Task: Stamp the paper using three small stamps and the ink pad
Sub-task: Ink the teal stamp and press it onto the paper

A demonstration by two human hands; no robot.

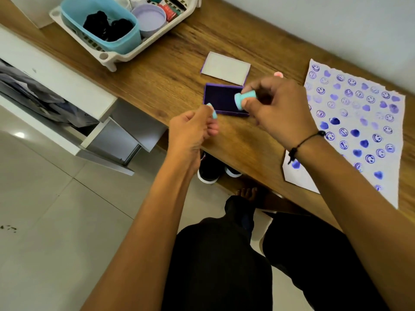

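Note:
A small teal stamp (243, 98) lies sideways in my right hand (276, 108), pinched between thumb and fingers just above the right end of the open purple ink pad (221, 101). My left hand (193, 129) is closed on a small teal cap (213, 111) at the pad's near left corner. The ink pad's lid (225, 68) lies flat behind the pad. A pink stamp (278, 74) peeks out behind my right hand. The white paper (357, 122), covered with purple smiley and heart prints, lies to the right on the wooden desk (170, 81).
A white rack (125, 55) at the back left holds a blue tub (101, 25), a lilac round tin (149, 19) and other items. An open white drawer (67, 104) juts out left of the desk. Shoes (208, 171) sit under the desk edge.

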